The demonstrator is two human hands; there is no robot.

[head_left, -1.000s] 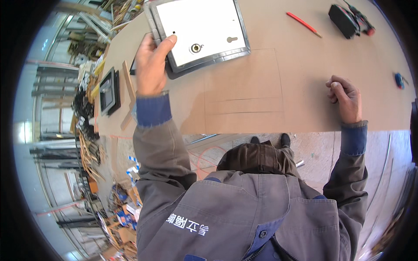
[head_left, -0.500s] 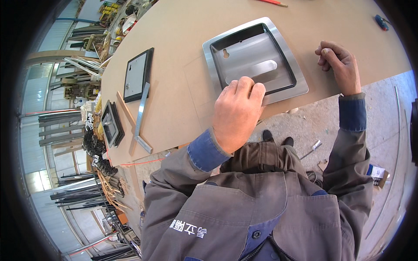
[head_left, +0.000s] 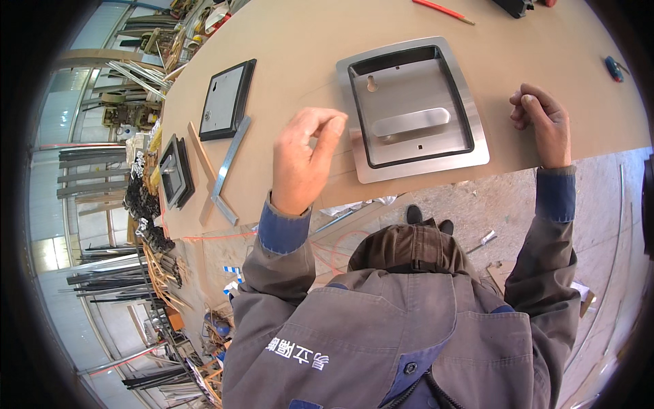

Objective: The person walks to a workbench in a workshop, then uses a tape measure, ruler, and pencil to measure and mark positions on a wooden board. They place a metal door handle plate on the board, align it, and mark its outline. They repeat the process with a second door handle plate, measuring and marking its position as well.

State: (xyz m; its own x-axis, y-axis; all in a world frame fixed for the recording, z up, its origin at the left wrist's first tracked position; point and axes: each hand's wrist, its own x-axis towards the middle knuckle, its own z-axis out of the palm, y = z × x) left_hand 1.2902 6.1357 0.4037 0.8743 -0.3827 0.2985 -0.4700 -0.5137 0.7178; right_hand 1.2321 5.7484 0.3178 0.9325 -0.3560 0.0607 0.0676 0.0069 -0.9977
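Observation:
A square stainless-steel panel (head_left: 417, 168) lies on the brown table near its front edge, recessed side up, with a black gasket round the recess and a metal handle bar (head_left: 410, 123) in the middle. My left hand (head_left: 303, 160) hovers just left of the panel, fingers curled and thumb against the fingertips, with nothing visible in it. It is not touching the panel. My right hand (head_left: 543, 126) rests on the table to the panel's right, fingers curled under, holding nothing.
Two black-framed panels (head_left: 227, 100) (head_left: 176, 170) lie at the table's left, with a metal square (head_left: 228, 170) and a wooden strip (head_left: 199, 146) between them. A red pencil (head_left: 443, 9) and a small blue tool (head_left: 613, 68) lie farther back. Metal bars and scrap fill the floor at left.
The panel lay flat side up at the far left under my left hand; it now lies recessed side up near the front edge. My left hand has let go and drawn left.

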